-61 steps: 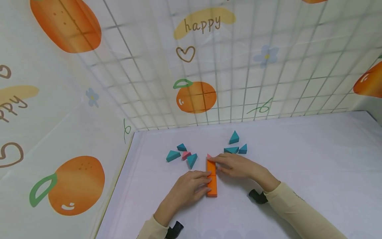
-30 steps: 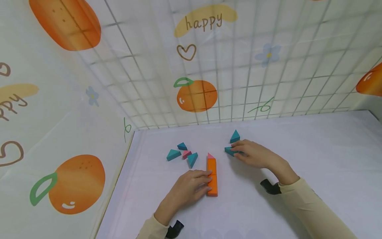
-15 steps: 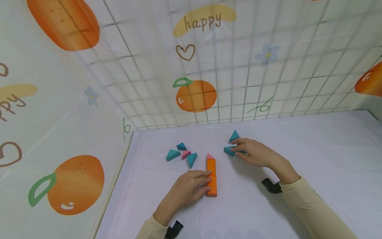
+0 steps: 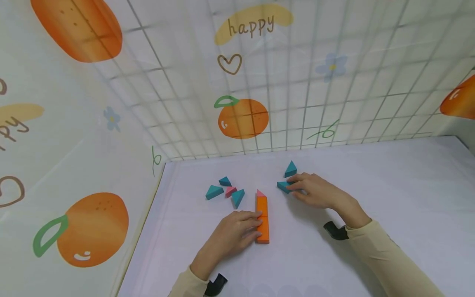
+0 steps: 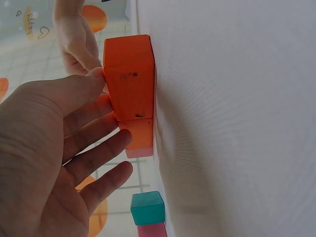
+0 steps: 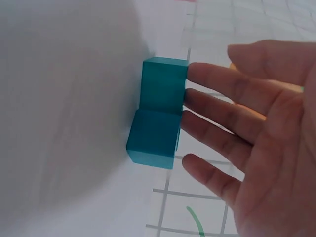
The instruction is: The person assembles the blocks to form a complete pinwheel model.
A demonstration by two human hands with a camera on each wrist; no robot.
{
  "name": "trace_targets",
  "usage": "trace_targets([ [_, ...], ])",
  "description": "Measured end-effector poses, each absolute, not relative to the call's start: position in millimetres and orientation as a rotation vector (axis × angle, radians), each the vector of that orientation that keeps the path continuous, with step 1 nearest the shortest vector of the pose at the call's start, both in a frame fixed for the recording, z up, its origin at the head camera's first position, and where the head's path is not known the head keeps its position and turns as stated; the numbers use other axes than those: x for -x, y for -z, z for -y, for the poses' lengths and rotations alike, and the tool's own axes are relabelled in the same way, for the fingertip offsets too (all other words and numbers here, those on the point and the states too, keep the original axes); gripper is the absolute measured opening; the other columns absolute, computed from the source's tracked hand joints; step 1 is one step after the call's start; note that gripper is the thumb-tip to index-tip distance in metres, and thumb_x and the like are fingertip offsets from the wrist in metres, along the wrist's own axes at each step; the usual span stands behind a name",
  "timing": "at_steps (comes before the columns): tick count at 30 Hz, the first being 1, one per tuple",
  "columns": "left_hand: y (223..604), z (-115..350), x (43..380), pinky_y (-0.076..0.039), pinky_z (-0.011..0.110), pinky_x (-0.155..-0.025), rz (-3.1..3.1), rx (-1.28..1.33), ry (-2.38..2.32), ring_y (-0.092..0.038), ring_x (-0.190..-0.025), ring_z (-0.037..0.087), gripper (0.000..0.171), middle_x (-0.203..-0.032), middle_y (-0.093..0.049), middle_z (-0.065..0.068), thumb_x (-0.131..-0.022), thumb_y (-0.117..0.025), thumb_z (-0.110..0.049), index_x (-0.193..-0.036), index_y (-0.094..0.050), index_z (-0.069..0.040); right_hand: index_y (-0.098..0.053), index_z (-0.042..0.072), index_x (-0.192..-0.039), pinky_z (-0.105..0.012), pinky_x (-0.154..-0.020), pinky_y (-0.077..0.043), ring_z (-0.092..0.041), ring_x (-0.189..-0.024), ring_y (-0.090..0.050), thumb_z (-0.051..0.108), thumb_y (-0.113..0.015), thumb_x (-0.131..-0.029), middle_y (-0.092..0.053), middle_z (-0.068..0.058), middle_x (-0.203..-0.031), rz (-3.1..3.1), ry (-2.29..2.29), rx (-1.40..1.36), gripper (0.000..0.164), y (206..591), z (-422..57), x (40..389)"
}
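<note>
In the head view, two orange rectangular blocks (image 4: 263,236) lie end to end, with a pink triangular block (image 4: 261,193) at the far end. My left hand (image 4: 231,234) rests its fingertips on the orange blocks from the left, fingers fairly straight. The left wrist view shows its thumb touching the nearer orange block (image 5: 131,81). My right hand (image 4: 315,192) stretches its fingers over a teal triangular block (image 4: 283,187). In the right wrist view two adjoining teal blocks (image 6: 164,86) sit at the fingertips; the thumb stays apart. The head view hides part of that pair beneath the hand.
Another teal triangular block (image 4: 291,169) lies just beyond my right fingers. Left of the orange blocks sits a cluster: several teal triangular blocks (image 4: 214,192) and a pink one (image 4: 230,192). A printed curtain (image 4: 282,95) stands along the table's back edge.
My right hand has left the pink triangular block beside the orange blocks and moved right to the teal blocks, where it stays nearly still. My left hand has kept its place.
</note>
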State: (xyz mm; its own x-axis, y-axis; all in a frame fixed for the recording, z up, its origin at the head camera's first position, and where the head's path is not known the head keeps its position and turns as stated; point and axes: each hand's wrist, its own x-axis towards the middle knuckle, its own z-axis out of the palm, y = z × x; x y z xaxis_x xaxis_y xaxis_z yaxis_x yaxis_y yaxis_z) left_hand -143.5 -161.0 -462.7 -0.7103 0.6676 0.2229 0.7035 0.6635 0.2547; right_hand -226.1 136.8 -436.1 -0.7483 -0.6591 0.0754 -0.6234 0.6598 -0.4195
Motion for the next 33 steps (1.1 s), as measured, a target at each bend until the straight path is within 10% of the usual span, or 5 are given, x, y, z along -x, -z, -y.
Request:
trace_targets([
  [33,466,162,145,-0.051,0.029,-0.099,2.723,1.149,0.505,-0.062,-0.117,0.010,0.031,-0.129,-0.065,-0.007,-0.090,-0.070,-0.036,-0.115,-0.074,-0.018,-0.060,0.005,-0.133,-0.063,-0.102,-0.042,-0.036,-0.127,-0.049,0.016,-0.063,-0.094,-0.054,-0.016,-0.139,-2.837,0.622,1.135,0.040,445,-113,218],
])
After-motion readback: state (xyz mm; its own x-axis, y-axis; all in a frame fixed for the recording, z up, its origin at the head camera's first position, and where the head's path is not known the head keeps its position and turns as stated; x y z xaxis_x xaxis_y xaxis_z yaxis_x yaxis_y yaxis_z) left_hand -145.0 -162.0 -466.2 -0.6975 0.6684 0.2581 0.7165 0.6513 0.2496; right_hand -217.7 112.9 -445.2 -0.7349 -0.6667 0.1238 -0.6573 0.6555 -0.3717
